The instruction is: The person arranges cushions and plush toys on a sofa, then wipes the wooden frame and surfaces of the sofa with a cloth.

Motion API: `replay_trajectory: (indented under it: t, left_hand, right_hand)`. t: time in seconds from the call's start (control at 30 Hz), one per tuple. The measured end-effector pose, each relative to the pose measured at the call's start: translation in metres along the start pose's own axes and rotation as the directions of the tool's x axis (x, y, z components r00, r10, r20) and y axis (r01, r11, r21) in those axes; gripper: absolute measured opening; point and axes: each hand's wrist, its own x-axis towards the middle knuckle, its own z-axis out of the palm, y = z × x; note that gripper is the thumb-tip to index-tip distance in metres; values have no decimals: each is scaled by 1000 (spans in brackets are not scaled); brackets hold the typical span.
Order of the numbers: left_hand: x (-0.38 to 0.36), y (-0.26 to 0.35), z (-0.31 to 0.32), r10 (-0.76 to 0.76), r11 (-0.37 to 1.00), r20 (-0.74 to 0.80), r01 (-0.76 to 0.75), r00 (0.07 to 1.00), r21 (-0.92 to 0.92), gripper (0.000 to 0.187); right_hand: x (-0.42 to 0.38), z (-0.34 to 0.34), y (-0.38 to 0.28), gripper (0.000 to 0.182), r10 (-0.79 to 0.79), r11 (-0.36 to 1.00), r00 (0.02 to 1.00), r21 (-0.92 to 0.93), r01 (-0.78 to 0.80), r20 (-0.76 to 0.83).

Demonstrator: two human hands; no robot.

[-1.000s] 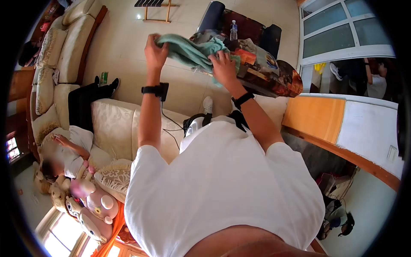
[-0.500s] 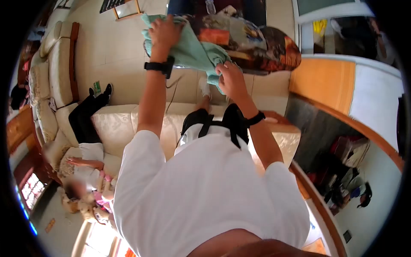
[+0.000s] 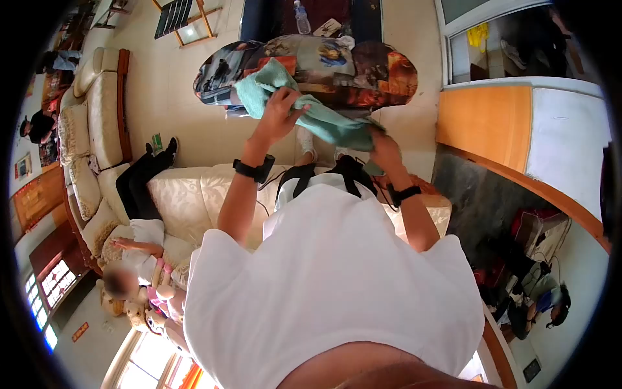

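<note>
A green towel [image 3: 330, 126] stretches between my two hands, in front of my knees. My left hand [image 3: 278, 115] is closed on its middle-left part, and the loose left end [image 3: 265, 81] lies over the near edge of a long, round-ended surface [image 3: 369, 71] printed with pictures. My right hand [image 3: 387, 154] grips the towel's right end, lower and nearer to my body; some of its fingers are hidden by the cloth. Both wrists wear black bands.
Behind the printed surface, a clear bottle [image 3: 302, 17] stands on a dark table [image 3: 359, 19]. A person lies on the cream sofa [image 3: 188, 198] at left, among plush toys. A folding stool [image 3: 184, 23] stands at the far left, an orange wooden panel [image 3: 486, 123] at right.
Both hands have come nearer my body, the left one also to the right, drawing the towel back from the printed surface. More of that surface shows now. My view has shifted too.
</note>
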Motion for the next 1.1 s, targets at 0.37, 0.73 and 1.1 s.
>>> replay_trajectory:
  t: [0.37, 0.73, 1.1]
  left_hand:
    - [54, 84, 99, 172, 984, 41, -173, 984, 30, 40]
    - [28, 56, 82, 35, 972, -189, 11, 981, 236, 30]
    - [-67, 16, 33, -406, 898, -25, 394, 914, -196, 30]
  right_hand:
    - [36, -102, 88, 57, 124, 966, 786, 254, 43, -606]
    - [102, -148, -25, 52, -270, 917, 722, 59, 395, -637]
    - [147, -105, -68, 71, -97, 932, 899, -356, -69, -427]
